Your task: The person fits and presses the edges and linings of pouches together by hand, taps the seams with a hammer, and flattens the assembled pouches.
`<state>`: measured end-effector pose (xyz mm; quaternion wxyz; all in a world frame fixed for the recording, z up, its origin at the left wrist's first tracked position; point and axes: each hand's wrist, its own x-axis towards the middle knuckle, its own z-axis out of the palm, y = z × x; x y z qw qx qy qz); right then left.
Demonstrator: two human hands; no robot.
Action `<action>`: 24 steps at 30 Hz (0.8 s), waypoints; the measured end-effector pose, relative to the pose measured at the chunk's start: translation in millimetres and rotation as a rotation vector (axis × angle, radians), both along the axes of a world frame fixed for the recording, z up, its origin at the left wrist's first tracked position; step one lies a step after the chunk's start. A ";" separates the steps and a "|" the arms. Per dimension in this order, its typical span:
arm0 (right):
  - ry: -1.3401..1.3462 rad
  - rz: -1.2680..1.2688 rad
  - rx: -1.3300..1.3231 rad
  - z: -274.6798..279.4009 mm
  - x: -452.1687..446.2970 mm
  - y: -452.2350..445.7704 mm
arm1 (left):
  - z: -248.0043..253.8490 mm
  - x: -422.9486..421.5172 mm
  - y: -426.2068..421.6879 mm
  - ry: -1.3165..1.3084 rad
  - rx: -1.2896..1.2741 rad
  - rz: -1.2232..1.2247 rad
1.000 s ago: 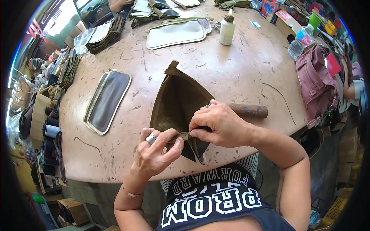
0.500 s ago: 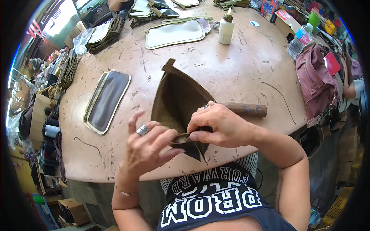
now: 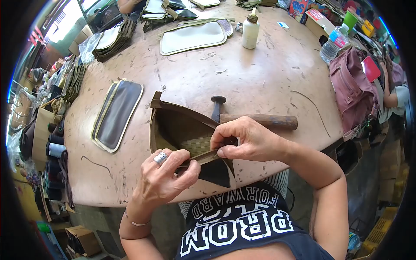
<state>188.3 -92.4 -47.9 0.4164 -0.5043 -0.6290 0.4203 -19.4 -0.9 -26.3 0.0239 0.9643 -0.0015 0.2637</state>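
A brown pouch (image 3: 173, 123) is held spread at the table's near edge, its inside facing up and a dark panel hanging below. My left hand (image 3: 167, 173), with a wide silver ring, pinches the near rim between thumb and fingers. Further right along that rim, my right hand (image 3: 245, 141) grips the folded edge with thumb against curled fingers. Just behind my right hand lies a hammer (image 3: 260, 121) with a wooden handle and dark metal head. To the left rest flat dark brown panels (image 3: 118, 115) with pale borders, stacked together.
White panels (image 3: 195, 38), a glue bottle (image 3: 250, 32) and piles of pieces (image 3: 113, 40) sit at the back. On the right are a water bottle (image 3: 334, 43) and a pink bag (image 3: 354, 89). Thread spools (image 3: 56, 150) line the left edge. Another person's arm (image 3: 130, 5) shows at the far side.
My left hand has gone from loose, lifted fingers to pinching the rim. The pouch's far corner has swung left and down, uncovering the hammer's head.
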 end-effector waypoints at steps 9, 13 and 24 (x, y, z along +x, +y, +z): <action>-0.156 -0.028 0.070 7.5 -7.5 -1.3 | 3.0 4.9 -2.9 0.030 0.071 -0.024; -0.126 -0.035 0.060 11.6 -10.4 0.7 | 3.0 6.8 -6.4 0.042 0.155 -0.011; 0.215 0.154 -0.202 1.3 12.2 -11.4 | 43.1 1.2 -10.0 0.519 -0.564 0.087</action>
